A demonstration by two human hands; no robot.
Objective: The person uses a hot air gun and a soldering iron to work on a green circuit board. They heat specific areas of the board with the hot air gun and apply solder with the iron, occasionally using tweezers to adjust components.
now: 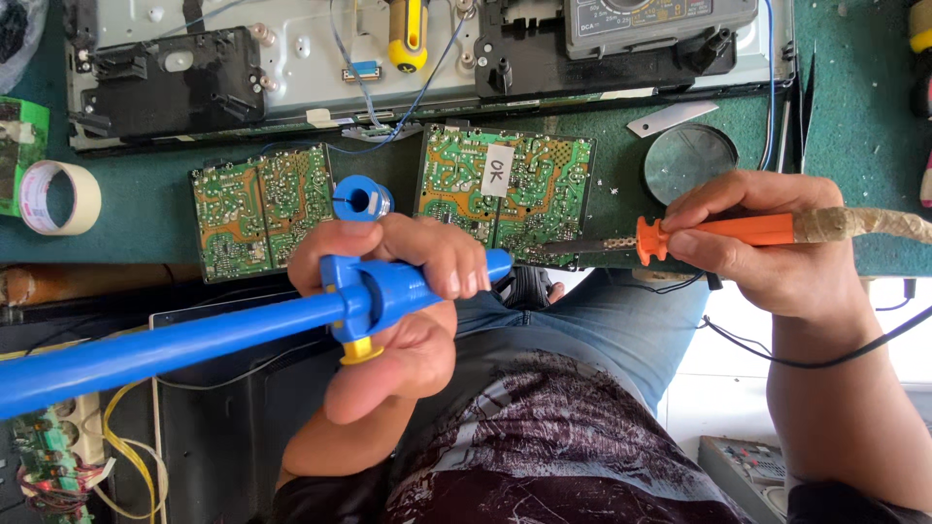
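In the head view, we see the left hand (408, 301) wrapped around a blue desoldering pump (369, 296), fingers (442, 262) closed over its barrel and the thumb near the yellow button (361, 351); the pump's tip (497, 262) points toward the larger circuit board (505, 189). The right hand (767, 238) holds a soldering iron (718, 231) by its orange handle, fingers pinched tight around it, the metal tip (573, 246) lying at the lower edge of the same board, just beside the pump's tip. We judge the work to be at the stage where both tools have been brought to the board; whether either tip touches a joint we cannot tell, and no removed part shows, so the rework itself appears yet to be done. Count: two green circuit boards on the green tabletop (854, 116), the larger with a white label (498, 171) and a smaller one (262, 209) to its left; one blue coil bobbin (361, 199) between them; one tape roll (58, 197) at the left edge; one round dark tin (691, 163) near the right hand; one meter (660, 24) resting on an open chassis (291, 58) at the top; one yellow-handled screwdriver (408, 34); one pump; one iron.
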